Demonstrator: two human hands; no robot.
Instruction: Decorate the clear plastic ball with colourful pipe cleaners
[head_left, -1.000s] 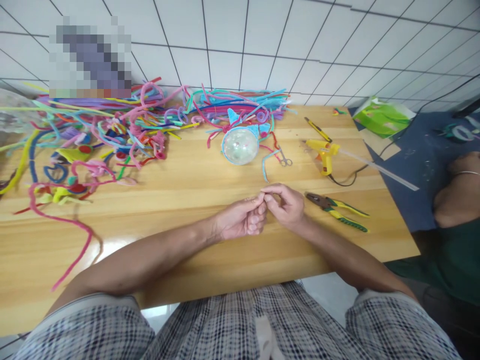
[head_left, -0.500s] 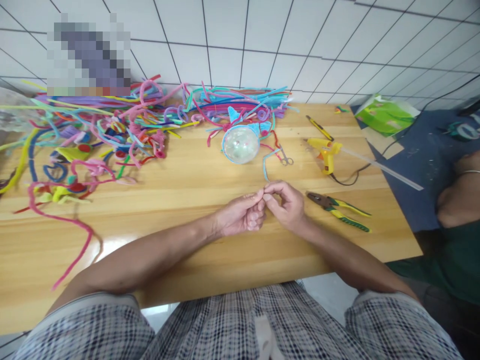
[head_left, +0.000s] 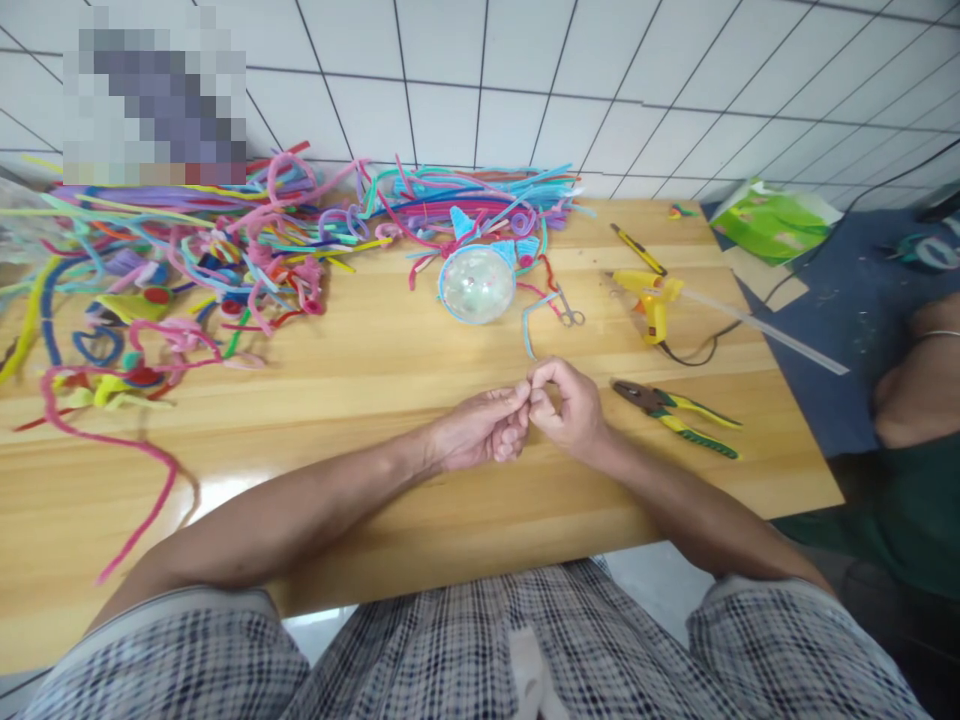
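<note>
My left hand [head_left: 491, 428] and my right hand [head_left: 568, 408] meet at the fingertips over the wooden table [head_left: 360, 370]. Both are closed in a pinch, on something too small to make out. Just beyond my fingertips lies a bent light blue pipe cleaner [head_left: 527, 325]. Behind it sits a clear round dome [head_left: 477, 285] with a light blue rim and blue fuzzy pieces at its back. Small scissors [head_left: 570, 313] lie to the dome's right. Pliers with green and yellow handles [head_left: 679, 415] rest to the right of my right hand.
Colourful pipe cleaners [head_left: 225, 235] pile up at the back and left. A yellow glue gun [head_left: 651, 300] with a cord and a yellow cutter [head_left: 637, 249] lie at the right. Beyond the right edge are a green packet [head_left: 772, 222] and a person's arm [head_left: 919, 385].
The view has shifted slightly, so the table items appear a little further left and up. My right fingers have curled into a rounder pinch, still against my left fingertips.
</note>
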